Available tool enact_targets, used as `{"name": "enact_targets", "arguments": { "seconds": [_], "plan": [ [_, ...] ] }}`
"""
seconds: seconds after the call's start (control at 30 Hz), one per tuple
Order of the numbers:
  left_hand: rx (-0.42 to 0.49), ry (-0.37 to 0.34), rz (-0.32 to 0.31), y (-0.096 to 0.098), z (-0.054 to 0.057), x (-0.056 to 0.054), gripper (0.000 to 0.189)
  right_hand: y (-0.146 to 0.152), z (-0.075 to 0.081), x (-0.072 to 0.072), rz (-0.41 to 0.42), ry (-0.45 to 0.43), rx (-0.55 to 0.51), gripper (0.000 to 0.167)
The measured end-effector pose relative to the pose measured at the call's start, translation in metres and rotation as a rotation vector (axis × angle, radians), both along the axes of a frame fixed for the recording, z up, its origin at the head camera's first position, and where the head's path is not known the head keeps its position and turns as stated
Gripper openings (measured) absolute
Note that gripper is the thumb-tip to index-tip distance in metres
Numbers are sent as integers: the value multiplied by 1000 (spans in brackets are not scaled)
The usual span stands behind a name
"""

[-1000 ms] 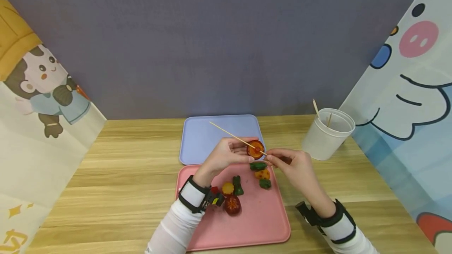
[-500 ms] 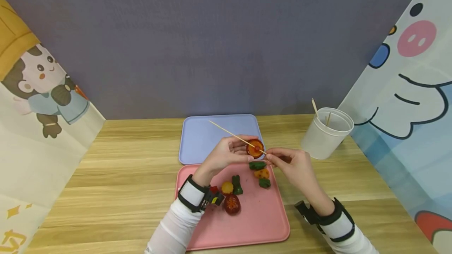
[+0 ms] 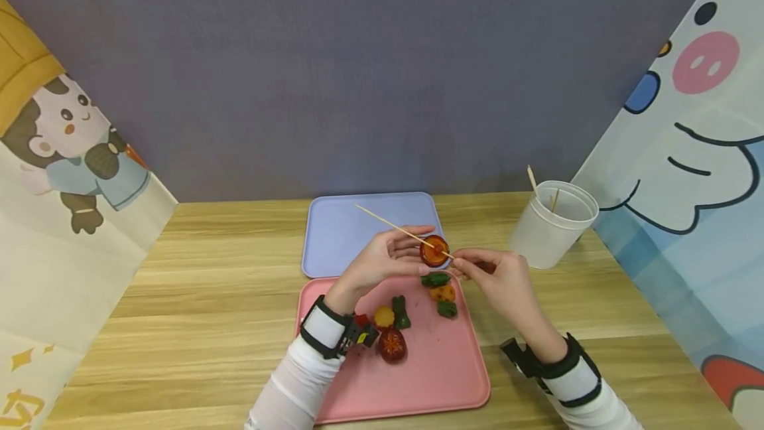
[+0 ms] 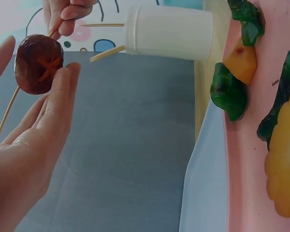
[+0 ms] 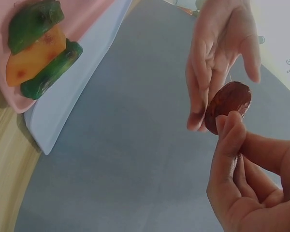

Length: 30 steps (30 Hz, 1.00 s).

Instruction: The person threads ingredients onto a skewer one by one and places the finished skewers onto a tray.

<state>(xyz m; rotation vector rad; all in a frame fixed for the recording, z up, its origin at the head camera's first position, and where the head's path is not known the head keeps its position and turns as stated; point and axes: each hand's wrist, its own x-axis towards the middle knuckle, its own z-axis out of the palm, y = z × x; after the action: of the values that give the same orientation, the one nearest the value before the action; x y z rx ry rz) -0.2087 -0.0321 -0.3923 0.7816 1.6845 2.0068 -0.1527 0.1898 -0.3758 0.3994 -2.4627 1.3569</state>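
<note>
Here, near the pink tray [image 3: 430, 377], the right hand [image 3: 495, 276] pinches a stick [image 3: 388, 223] poking through a brown mushroom [image 3: 431, 259]; the left hand [image 3: 383, 257] beside it has loose, straight fingers.

A plain grey wall [image 3: 298, 78] stands behind a table [image 3: 191, 310] with a wood-grain top. To the left, a cream panel [image 3: 65, 284] shows a cartoon figure [image 3: 65, 121] in a yellow hat [image 3: 30, 65] and blue clothes. To the right, another panel [image 3: 668, 284] carries a white cartoon animal with a pink snout [image 3: 705, 63]. A pale blue tray [image 3: 334, 237] lies near the wall, just beside a pink tray [image 3: 442, 377].
</note>
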Motion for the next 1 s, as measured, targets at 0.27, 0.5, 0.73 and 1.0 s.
{"name": "enact_targets", "arguments": {
  "seconds": [0.27,0.5,0.73,1.0],
  "plan": [
    [-221,75,52,-4,-1,-3,50,7,1,-2,-28,6,-23,13],
    [-543,371,141,5,-2,-5,38,20,-1,-2,-58,0,-12,14],
    [-761,649,170,26,2,-4,26,36,-6,-1,-89,-7,-25,14],
    [-869,843,103,45,-3,-2,23,48,-9,0,-127,-19,-41,15]
  ]
}}
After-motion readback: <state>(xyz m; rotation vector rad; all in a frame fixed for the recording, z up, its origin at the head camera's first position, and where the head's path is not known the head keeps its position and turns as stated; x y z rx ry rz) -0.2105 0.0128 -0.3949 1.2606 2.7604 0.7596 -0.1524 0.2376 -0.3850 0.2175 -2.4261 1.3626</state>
